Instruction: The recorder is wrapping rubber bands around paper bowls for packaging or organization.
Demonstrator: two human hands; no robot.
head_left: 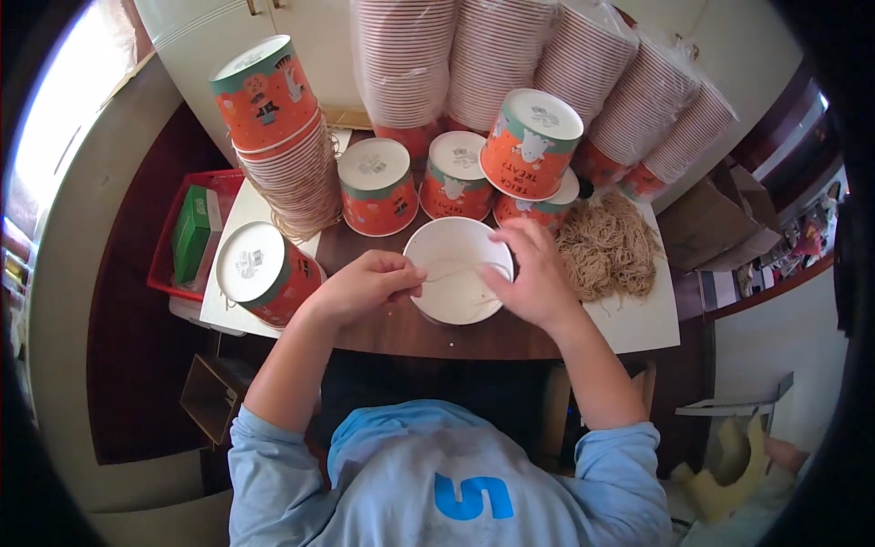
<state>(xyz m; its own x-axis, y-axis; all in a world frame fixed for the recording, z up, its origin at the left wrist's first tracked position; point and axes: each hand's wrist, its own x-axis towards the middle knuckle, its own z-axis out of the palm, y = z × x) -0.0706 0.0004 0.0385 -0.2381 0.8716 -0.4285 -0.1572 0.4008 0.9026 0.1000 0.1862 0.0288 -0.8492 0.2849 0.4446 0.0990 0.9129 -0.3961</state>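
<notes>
White bucket [460, 287] sits mouth-up near the front of the brown tabletop [383, 333], between the two hands; in the head view I look straight down into its smooth, pale inside, where a loose strand lies near the front wall. A thin tan string [453, 263] arcs over its mouth. The left hand [372, 283], at the left rim, has the string's end pinched between thumb and fingertips. The right hand [533, 272] curves over the right rim, thumb and forefinger spread wide; I cannot tell whether it presses the string.

To the left I see a red crate [164, 264] with a green box [193, 235] inside. Behind the hands I count five tall stacks of nested buckets [499, 68] in clear, wrinkled plastic sleeves. I make out at least five upturned printed buckets [378, 196], orange with a green band and a flat white base; one rests on top of another, behind the right hand. One more nested stack [278, 137] stands at back left, tan strings draped down its side. Right of the right hand, one tangled, fibrous heap of tan string [612, 244] spreads on the white board [652, 314].
</notes>
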